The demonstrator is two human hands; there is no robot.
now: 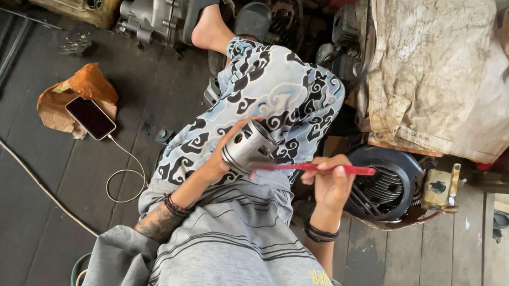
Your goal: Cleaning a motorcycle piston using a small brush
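Two hands, listed left to right. Our left hand [222,158] wraps its fingers round a metal piston [249,146], held over the lap. Our right hand [331,184] pinches a red brush [315,167], long axis level, tip touching the piston just right of our left hand. Beyond: phone [90,117] far left, dark plank floor [1,211], engine parts ahead.

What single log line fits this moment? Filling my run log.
left hand: holds silver metal piston | right hand: holds red-handled brush against piston

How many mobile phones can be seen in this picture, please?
1. The phone lies screen up on a crumpled brown paper on the dark wooden floor, with a white cable attached. Others may be hidden among the clutter.
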